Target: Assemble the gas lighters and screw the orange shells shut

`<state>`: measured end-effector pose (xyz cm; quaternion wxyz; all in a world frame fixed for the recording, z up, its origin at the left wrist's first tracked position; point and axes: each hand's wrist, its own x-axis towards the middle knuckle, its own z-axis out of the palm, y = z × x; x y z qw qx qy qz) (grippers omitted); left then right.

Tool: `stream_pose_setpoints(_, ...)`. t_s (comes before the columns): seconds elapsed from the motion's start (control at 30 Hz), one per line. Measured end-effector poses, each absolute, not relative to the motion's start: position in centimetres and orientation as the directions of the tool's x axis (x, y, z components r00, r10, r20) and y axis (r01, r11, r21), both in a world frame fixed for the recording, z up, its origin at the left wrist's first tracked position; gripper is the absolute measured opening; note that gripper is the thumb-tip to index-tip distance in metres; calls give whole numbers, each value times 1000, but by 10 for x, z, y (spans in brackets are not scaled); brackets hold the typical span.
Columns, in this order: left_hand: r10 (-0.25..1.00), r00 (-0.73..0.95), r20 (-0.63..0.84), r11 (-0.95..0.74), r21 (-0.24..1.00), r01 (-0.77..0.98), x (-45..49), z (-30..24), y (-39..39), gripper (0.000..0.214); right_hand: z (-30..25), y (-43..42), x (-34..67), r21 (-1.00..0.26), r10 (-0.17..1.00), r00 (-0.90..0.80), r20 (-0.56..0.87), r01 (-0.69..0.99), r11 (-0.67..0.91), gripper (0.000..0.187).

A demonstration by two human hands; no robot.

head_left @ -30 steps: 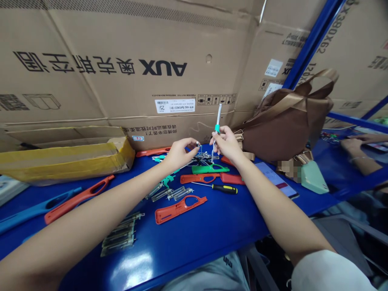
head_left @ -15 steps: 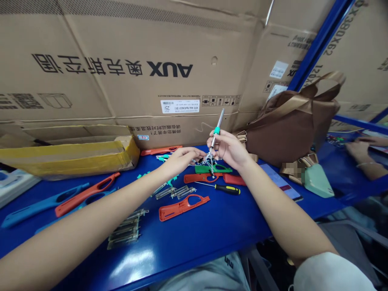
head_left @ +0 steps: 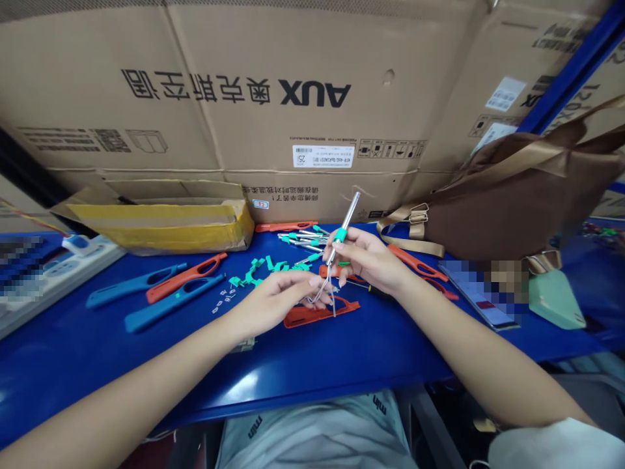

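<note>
Now that I've brought the rod (head_left: 350, 215) closer in, its wires (head_left: 328, 279) hang over the red shell (head_left: 299, 318), so prob. easier to reach. R hand (head_left: 372, 262) pinches the rod, tilted; L hand (head_left: 282, 294) half-curled at the wires, can't tell if gripping. Screwdriver (head_left: 377, 293) partly hidden behind R hand; green clips (head_left: 253, 271) & other rods (head_left: 303, 237) beyond.

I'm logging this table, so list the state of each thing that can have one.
Metal tube: tilted, held by the right hand.
Wires: hanging from its lower end, pinched by the left hand.
Box: open, flap raised.
Phone: lying flat, screen lit.
Power strip: one plug apparently inserted.
Blue handles: lying flat, an orange handle between them.
Bag: open or shut, cannot tell.
</note>
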<state>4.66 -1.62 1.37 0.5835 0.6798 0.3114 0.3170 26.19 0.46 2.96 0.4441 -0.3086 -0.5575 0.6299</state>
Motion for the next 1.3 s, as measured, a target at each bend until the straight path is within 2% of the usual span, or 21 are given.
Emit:
stream_pose_setpoints(0.1,843,531,91,-128,991,33,47,0,-11,42,18,6,253,-976,926,-367,94,-216,14,40)
stream_pose_setpoints(0.23,872,486,61,-82,996,22,44,-11,-8,45,10,7,251,-969,950,-291,114,-243,42,37)
stream_pose_setpoints(0.5,909,410,71,-91,995,30,42,-18,-12,33,15,9,260,-973,960,-217,177,-185,138,34)
stream_pose_setpoints(0.6,932,349,103,-117,993,18,42,-20,-11,33,18,8,262,-970,932,-268,243,-59,235,35)
stream_pose_setpoints(0.77,944,296,146,-141,989,-40,40,-15,-11,39,21,-1,260,-910,858,-401,321,120,397,21)
stream_pose_setpoints(1.0,957,173,231,-180,947,-267,38,-8,-9,41,18,-10,258,-869,819,-523,235,263,418,24)
stream_pose_setpoints(1.3,968,122,219,-190,959,-212,36,-6,-7,32,26,-11,263,-761,779,-572,257,377,528,20)
